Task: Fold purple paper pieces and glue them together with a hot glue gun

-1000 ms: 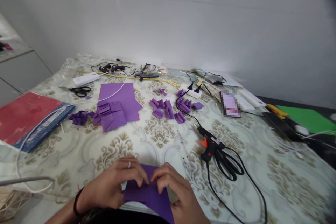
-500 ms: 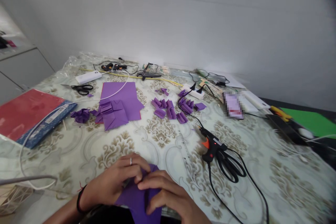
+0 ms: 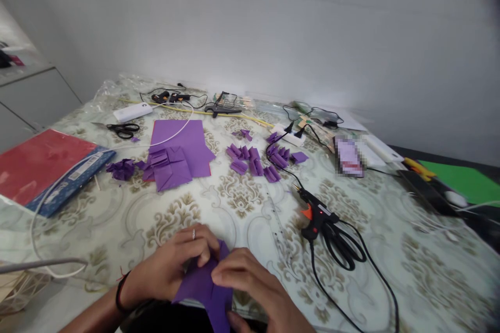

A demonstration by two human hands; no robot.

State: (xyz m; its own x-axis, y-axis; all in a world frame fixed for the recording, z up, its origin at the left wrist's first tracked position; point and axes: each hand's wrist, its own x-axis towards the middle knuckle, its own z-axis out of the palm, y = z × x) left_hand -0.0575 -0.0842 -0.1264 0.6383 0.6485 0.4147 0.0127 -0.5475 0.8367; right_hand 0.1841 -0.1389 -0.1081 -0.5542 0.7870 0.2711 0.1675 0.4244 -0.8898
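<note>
A sheet of purple paper [image 3: 205, 286], creased and bent, is between my two hands at the table's near edge. My left hand [image 3: 185, 255], with a ring and a dark wristband, grips its left and upper part with curled fingers. On the paper's right side, my right hand [image 3: 253, 286] is closed, its fingertips pressing the paper near a crease and the thumb low by the edge. Parts of the paper are hidden under the fingers. Ahead lie several small rolled purple paper pieces [image 3: 255, 167] and a stack of purple sheets [image 3: 195, 140] with a folded purple piece [image 3: 172, 174] on it.
A glue gun [image 3: 318, 213] with a lit red light rests to the right, its cable running forward. Scissors [image 3: 124, 131], a white power bank [image 3: 133, 112] and a red sheet pack [image 3: 47, 166] are on the left. A power strip [image 3: 289, 136] and phone [image 3: 349, 156] sit at the back right.
My right hand's fingers have shifted along the purple paper, with the thumb now lower. The paper's right part has turned and narrowed a little. My left hand keeps its hold.
</note>
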